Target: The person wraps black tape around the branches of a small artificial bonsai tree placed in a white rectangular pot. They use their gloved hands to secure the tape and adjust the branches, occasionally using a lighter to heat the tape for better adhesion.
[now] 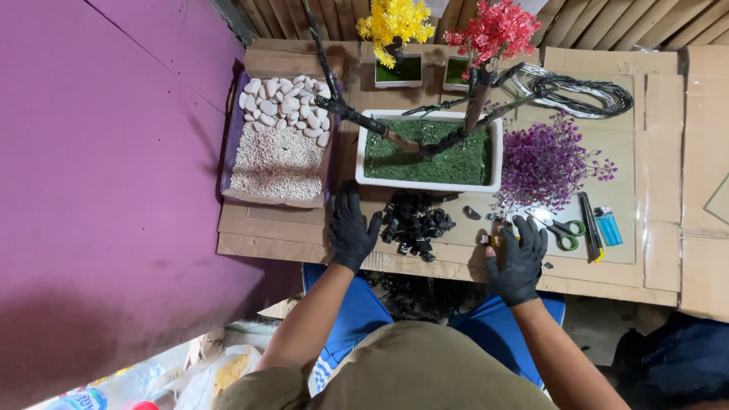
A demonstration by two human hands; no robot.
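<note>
cardboard sheets [304, 247] as worktop w/ white planter [497, 163], pebble box [228, 163], black chips [414, 224], scissors [563, 231], wire coil [585, 95].

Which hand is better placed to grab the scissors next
Right. The right hand lies just beside the scissors, already touching a small yellow item; the left hand rests beyond the black pieces.
</note>
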